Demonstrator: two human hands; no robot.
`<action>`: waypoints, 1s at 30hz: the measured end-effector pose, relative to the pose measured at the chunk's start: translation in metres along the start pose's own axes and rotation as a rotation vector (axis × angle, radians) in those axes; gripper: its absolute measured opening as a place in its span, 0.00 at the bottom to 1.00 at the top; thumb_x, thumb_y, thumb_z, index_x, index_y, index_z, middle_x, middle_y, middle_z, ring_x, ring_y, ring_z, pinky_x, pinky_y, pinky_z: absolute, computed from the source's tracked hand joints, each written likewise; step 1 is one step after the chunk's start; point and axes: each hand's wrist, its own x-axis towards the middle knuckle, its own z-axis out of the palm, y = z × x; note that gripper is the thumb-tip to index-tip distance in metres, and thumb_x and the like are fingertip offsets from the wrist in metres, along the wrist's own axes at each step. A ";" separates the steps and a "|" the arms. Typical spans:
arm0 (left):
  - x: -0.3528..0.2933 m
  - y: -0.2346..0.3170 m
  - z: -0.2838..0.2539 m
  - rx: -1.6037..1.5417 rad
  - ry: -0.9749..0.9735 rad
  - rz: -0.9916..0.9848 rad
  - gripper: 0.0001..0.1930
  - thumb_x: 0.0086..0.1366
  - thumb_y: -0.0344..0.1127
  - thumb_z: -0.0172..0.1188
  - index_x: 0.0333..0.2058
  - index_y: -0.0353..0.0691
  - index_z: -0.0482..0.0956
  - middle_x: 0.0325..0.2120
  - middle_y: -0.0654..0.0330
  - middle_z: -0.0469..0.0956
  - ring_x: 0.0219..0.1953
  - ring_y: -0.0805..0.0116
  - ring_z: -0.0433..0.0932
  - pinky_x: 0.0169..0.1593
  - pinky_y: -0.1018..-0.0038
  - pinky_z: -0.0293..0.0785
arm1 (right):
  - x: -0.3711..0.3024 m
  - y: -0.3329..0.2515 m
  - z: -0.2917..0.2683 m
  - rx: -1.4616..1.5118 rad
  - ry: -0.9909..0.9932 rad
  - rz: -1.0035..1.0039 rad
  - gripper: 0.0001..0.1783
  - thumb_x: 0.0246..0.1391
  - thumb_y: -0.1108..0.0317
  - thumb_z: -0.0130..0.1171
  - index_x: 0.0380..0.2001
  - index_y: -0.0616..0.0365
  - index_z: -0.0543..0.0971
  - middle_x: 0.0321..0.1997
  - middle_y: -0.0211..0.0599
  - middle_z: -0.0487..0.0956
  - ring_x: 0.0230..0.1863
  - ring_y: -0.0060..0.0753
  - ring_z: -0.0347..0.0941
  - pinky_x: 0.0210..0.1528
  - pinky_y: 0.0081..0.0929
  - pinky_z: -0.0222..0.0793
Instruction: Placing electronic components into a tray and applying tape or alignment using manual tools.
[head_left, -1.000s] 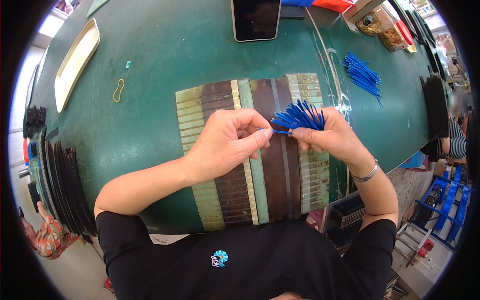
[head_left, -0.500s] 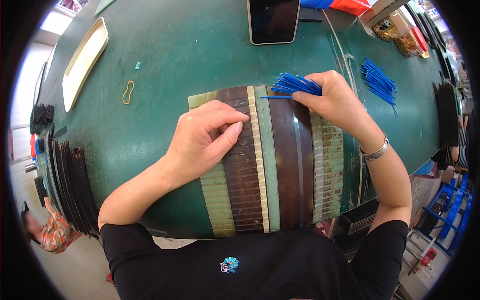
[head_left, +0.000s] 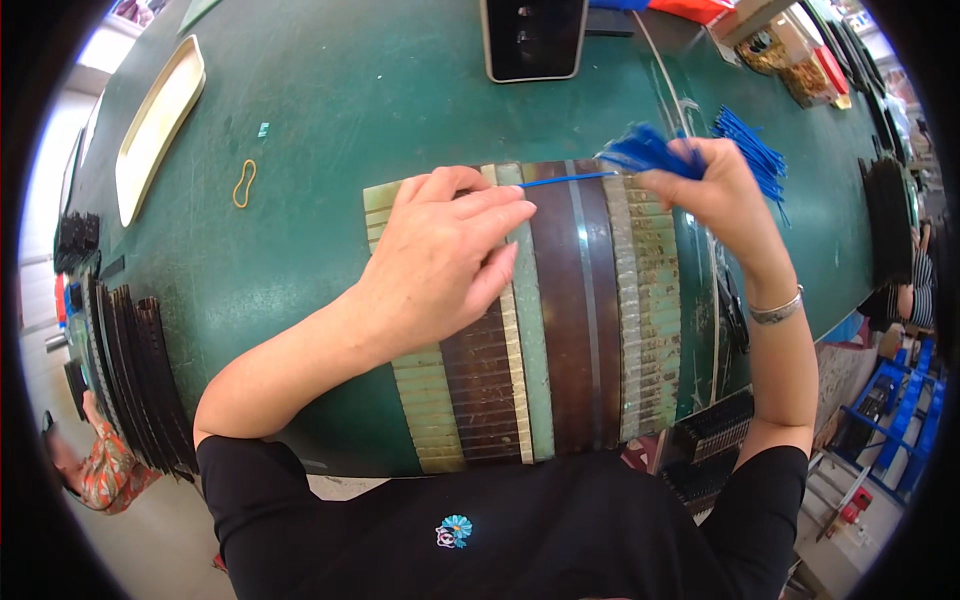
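Before me lies a slotted fixture board (head_left: pixel 562 330) with brown, pale green and cream strips running toward my body. A single blue wire (head_left: pixel 570 179) stretches across its far end, its left end at my fingertips. My left hand (head_left: pixel 440 245) rests over the board's left half, fingers closed on that wire end; the exact grip is partly hidden. My right hand (head_left: pixel 705 182) is raised beyond the board's far right corner, closed around a bundle of blue wires (head_left: pixel 650 150) smeared by motion. The single wire's right end lies apart from the right hand, just left of it.
A second pile of blue wires (head_left: pixel 752 150) lies beyond the right hand. On the green table are a phone (head_left: pixel 535 40), a cream tray (head_left: pixel 160 125) and a rubber band (head_left: pixel 243 184). Black strips (head_left: pixel 140 370) stand at the left edge; jars (head_left: pixel 790 65) sit far right.
The right hand has moved right with the bundle, leaving one wire across the board. My left hand has moved forward and right to that wire's left end.
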 end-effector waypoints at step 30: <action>0.020 0.008 -0.004 -0.503 -0.066 -0.238 0.06 0.60 0.30 0.63 0.36 0.37 0.80 0.33 0.61 0.79 0.39 0.66 0.72 0.45 0.70 0.68 | -0.018 -0.013 0.030 0.422 -0.400 0.175 0.05 0.54 0.68 0.65 0.30 0.58 0.82 0.20 0.27 0.79 0.15 0.09 0.62 0.17 0.13 0.54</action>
